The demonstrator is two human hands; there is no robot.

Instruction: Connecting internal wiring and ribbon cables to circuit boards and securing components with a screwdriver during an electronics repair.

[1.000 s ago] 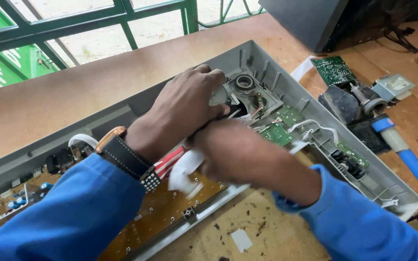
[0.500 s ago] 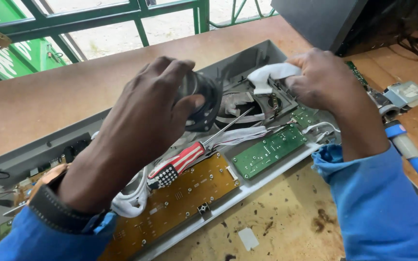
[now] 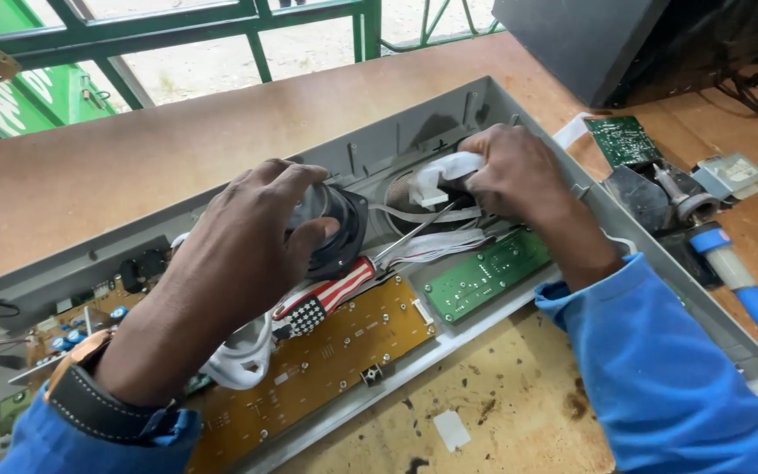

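Overhead, the left hand (image 3: 252, 237) grips one round black speaker (image 3: 339, 230) inside the long grey plastic casing (image 3: 414, 132). At three o'clock from it, the right hand (image 3: 515, 171) pinches one white ribbon cable (image 3: 445, 171). Two circuit boards lie below: one amber (image 3: 326, 360), one green (image 3: 484, 276).

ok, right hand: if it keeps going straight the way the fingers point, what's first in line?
The right hand points left into the grey casing, fingers on a white ribbon cable. Straight on lies the round grille opening, then likely the black speaker in the left hand; depth is unclear.
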